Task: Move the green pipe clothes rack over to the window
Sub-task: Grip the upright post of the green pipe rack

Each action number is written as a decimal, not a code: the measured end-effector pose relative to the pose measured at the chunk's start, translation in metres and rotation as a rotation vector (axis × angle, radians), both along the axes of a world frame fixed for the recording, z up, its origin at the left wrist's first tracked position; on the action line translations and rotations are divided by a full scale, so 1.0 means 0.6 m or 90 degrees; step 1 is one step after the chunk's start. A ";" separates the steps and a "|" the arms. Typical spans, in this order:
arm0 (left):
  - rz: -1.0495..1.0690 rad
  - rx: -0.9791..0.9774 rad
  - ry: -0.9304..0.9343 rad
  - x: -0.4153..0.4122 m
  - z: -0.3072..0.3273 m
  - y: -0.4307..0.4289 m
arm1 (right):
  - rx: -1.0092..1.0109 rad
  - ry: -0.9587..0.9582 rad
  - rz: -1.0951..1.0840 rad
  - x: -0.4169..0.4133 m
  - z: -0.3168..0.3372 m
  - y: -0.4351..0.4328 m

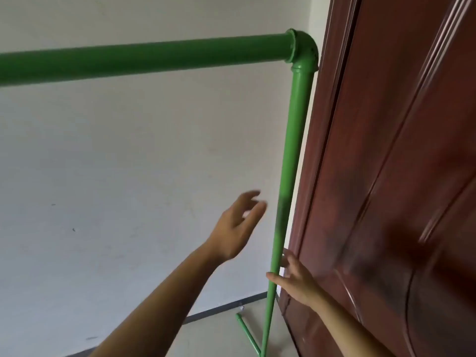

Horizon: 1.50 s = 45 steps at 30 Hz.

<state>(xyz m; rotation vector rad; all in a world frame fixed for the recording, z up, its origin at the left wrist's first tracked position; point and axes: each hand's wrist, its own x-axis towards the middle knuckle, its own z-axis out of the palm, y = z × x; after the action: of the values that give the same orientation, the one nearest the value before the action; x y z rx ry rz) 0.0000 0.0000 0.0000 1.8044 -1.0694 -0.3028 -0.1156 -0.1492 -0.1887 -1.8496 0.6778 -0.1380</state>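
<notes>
Rack position: green pipe clothes rack point(289, 161) stands on the right side of the view, close against a dark red-brown wooden door point(386, 176). Its top bar point(144, 60) runs in from the left edge, nearly level, to an elbow joint point(302, 50) at upper right. From the elbow the upright post point(286, 189) drops down and slightly left to the floor point(219, 338). At the bottom a short green foot pipe point(247, 333) angles off to the left and far side, ending in a small cap.

Left hand point(237, 228): open, fingers spread and blurred, in the air just left of the post at mid height. Not touching the pipe, holding nothing. Bare forearm comes in from lower centre.

Right hand point(293, 276): low on the post, on its right side, between the post and the door. Fingers are loosely open; one finger lies across the near side of the pipe and the others go behind it. Looks like contact with the post, but no closed grip is visible, so cannot tell if it actually has hold. Forearm enters from the lower right in front of the door.

Background: plain white wall point(116, 163) behind the rack, with a dark skirting strip point(224, 307) along the base where it meets the pale floor
</notes>
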 end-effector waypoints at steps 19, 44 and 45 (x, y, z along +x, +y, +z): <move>0.236 -0.195 -0.045 0.015 0.089 0.088 | -0.050 0.011 0.231 0.135 0.067 0.199; 0.452 -0.073 -0.052 0.059 0.050 0.376 | -0.061 0.003 0.456 0.224 0.050 0.452; 0.448 -0.048 -0.060 0.063 0.053 0.391 | -0.067 -0.004 0.457 0.228 0.054 0.457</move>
<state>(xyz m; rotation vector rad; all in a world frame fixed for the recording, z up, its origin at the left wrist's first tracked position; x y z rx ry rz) 0.0376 0.2347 0.0320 2.0127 -0.4429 0.2462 0.0211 0.1248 -0.1563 -2.0816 -0.0270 0.2951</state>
